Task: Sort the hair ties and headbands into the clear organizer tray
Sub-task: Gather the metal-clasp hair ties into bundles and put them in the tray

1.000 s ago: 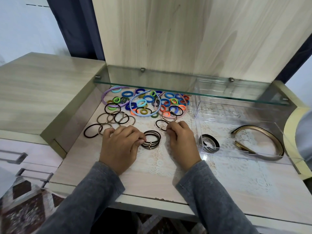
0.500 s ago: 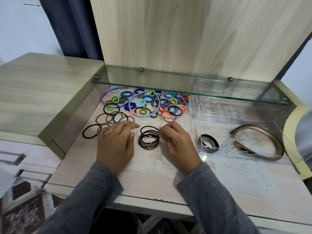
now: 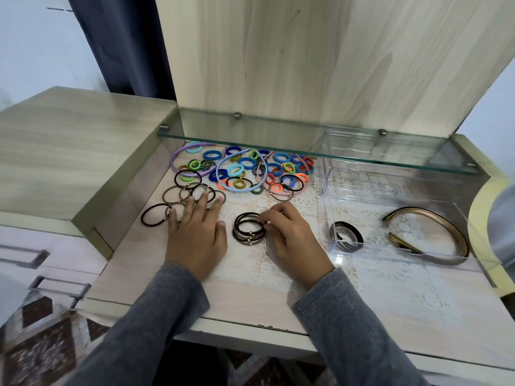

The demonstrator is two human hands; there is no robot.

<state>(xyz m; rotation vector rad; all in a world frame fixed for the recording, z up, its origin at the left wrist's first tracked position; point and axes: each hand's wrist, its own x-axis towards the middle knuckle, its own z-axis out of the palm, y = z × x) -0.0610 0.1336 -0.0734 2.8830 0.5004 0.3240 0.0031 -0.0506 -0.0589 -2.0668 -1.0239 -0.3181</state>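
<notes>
Stack of dark hair ties [image 3: 249, 228] lies on counter [image 3: 390, 296] between the hands, apart from clear organizer tray [image 3: 328, 190] to its right.

Handling, judged:
- ties light, thin, soft, stretchy
- stacked loops likely to slide apart
- best pinched across rim, through all loops at once

Right hand [image 3: 295, 240]: fingers curled, tips pinching stack's right edge.

Left hand [image 3: 195, 235]: flat, fingers straight and apart, resting over loose brown ties [image 3: 178, 195].

Against half a second ago:
- left hand gone from stack out to loose ties, fingers stretched
- right hand kept at stack
- loops sit tidier
</notes>
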